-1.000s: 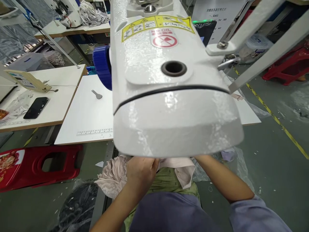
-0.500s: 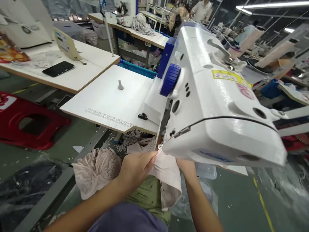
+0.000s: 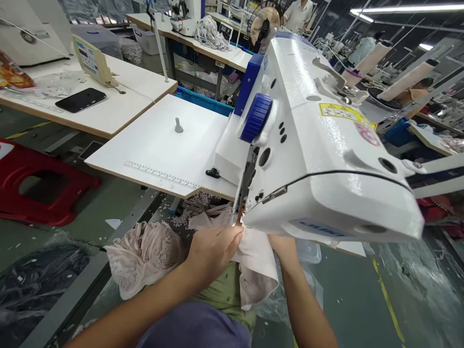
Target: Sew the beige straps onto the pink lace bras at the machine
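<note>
A white sewing machine (image 3: pixel 326 145) with a blue handwheel fills the middle and right. Under its head lies a pale pink bra (image 3: pixel 255 251), its smooth wing hanging down over my lap. My left hand (image 3: pixel 213 251) pinches the fabric edge close to the needle area, thumb and fingers together. On the other side of the wing, my right hand (image 3: pixel 284 247) grips the cloth; its fingertips are hidden behind fabric and the machine head. A lace cup part (image 3: pixel 148 256) of pale pink cloth hangs bunched left of my left forearm. The needle itself is hidden.
A white worktable (image 3: pixel 155 145) with a printed ruler and a grey peg (image 3: pixel 178 125) extends left. Beyond it, another table holds a black phone (image 3: pixel 81 100) and a control panel (image 3: pixel 89 60). A red stool (image 3: pixel 43 186) stands at left. People sit or stand far back.
My left hand has shifted slightly right, closer to the machine head, and the hanging wing has swung a little right. The camera view has turned slightly. Both hands keep their hold.
</note>
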The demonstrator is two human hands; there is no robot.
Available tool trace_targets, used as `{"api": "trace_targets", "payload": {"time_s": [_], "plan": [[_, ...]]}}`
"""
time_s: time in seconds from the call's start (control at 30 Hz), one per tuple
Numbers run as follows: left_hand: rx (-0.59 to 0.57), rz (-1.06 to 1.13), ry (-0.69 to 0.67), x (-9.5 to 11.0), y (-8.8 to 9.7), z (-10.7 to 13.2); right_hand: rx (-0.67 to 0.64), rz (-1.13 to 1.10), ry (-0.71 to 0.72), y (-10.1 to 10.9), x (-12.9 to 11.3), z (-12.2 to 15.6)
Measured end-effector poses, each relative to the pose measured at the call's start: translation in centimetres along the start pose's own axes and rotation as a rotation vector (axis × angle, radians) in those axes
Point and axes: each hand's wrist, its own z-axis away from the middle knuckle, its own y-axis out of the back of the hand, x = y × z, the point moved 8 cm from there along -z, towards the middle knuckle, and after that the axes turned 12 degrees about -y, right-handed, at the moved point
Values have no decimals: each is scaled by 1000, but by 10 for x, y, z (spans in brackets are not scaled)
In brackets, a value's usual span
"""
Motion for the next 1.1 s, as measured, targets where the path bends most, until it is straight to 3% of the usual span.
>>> {"api": "trace_targets", "payload": {"time_s": [0.3,0.53,0.67,0.77,0.83,0.97,1.03,1.1], "plan": [[-85,-7,-39,3,-3,-6,-11,-210,-44,5,-30,7],[-101,26,-21,-5,1,-3,-57,-601,-206,8,-47,9],[-146,49,32,-8,-1,-6,-117,-947,-423,-12,-41,27],[-193,110,39,-7,0,-8,-256,-1284,-664,-40,-36,55],[-252,174,39,-6,1,-5,-316,-1422,-725,-48,-39,76],[-320,193,11,4,9,4,-259,-1387,-623,-32,-49,106],[-349,130,-74,17,9,9,-218,-1203,-415,-13,-62,113],[-421,96,-198,31,1,18,-288,-934,-103,-3,-81,119]]}}
